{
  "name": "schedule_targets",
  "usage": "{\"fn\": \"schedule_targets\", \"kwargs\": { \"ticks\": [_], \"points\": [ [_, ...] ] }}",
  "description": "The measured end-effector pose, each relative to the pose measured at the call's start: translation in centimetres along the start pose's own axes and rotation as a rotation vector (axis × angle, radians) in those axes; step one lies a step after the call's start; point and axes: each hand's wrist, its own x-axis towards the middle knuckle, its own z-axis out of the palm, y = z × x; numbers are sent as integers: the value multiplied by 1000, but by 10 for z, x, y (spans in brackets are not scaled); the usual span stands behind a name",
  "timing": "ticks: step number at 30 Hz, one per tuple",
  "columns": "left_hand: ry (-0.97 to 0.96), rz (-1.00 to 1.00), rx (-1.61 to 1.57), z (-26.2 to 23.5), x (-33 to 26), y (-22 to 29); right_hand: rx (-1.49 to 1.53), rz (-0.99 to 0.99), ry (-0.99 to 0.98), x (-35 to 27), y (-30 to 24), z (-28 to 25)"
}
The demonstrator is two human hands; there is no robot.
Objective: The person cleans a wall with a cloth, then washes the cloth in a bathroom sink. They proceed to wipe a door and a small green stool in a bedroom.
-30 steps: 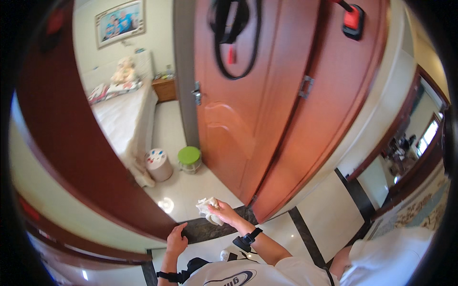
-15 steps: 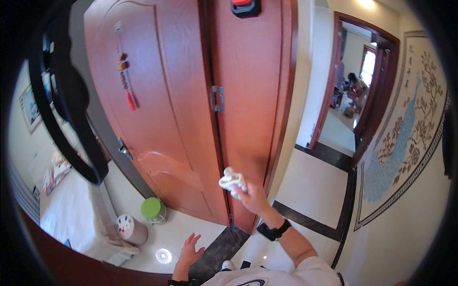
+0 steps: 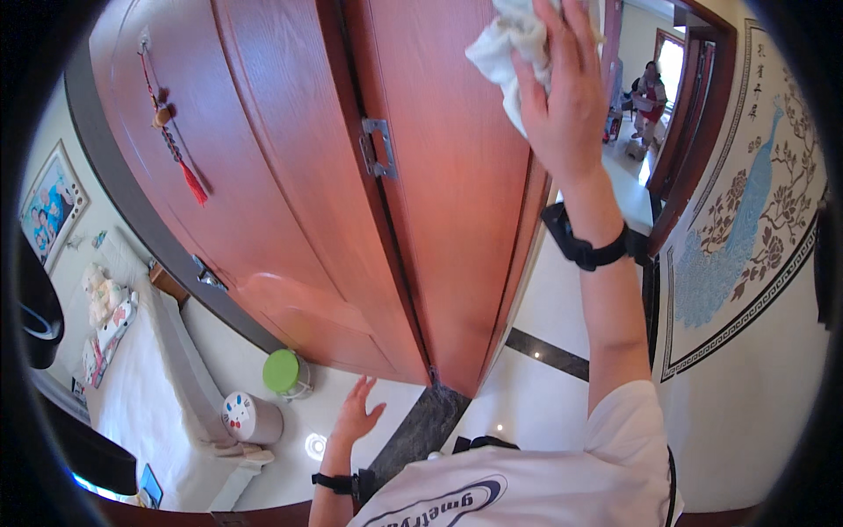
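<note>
My right hand (image 3: 569,114) is raised high and closed around a crumpled white cloth (image 3: 500,63). The cloth lies over the upper right part of the reddish-brown wooden panel (image 3: 448,193), by its edge; whether it presses on the wood I cannot tell. Low down on the left, my left hand (image 3: 356,416) hangs with its fingers apart and holds nothing. To the left of the panel, the wooden door (image 3: 281,176) stands open, with a metal strike plate (image 3: 379,147) at the dark gap and a red-tasselled ornament (image 3: 167,123) hanging on its face.
At the left are a bed (image 3: 145,395) with white covers, a round bin-like stool (image 3: 252,418) and a green-topped stool (image 3: 284,373). A dark stone threshold (image 3: 417,430) crosses the pale floor. Through the far doorway another person (image 3: 648,101) stands. A peacock mural (image 3: 729,228) covers the right wall.
My right hand has moved up and to the right with the cloth, from low on the panel to near its top. My left hand stays low and open. The view has shifted slightly.
</note>
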Motion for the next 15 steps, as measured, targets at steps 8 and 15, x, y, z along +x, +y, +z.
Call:
{"fn": "schedule_targets", "kwargs": {
  "ticks": [8,15],
  "points": [
    [201,54,-57,15,74,79,176,14,-143,-43,19,-11],
    [278,130,-69,22,118,172,300,109,-426,-173,-4,-51]
  ]
}}
